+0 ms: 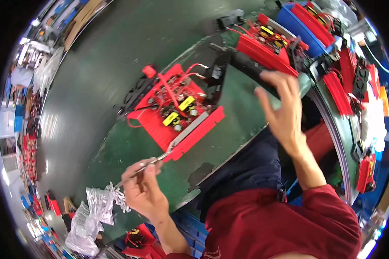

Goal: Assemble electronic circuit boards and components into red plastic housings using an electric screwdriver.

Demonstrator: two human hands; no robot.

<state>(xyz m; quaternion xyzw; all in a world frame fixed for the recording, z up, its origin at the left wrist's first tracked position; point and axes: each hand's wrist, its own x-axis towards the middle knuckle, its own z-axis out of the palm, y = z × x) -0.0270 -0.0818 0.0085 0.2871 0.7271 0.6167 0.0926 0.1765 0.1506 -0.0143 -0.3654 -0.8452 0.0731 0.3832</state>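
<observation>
My left hand (144, 190) is closed around slim metal tweezers (163, 156), whose tip reaches the near edge of a red open casing (153, 131). Inside the casing sits a circuit board (177, 97) with red wires and yellow-labelled parts; a grey metal strip (194, 128) runs along its near side. Black end panels (217, 77) stand at both ends of the casing. My right hand (287, 112) is raised over the table's right part, fingers apart and holding nothing. Beyond its fingertips lies a long black cylindrical thing (250, 67), partly hidden by the hand.
Another red casing (263, 54) with exposed electronics stands at the far right, beside a blue bin (304, 30). Clear plastic bags (84, 228) and small pale metal parts (120, 198) lie at the left. More red casings (338, 93) line the right side.
</observation>
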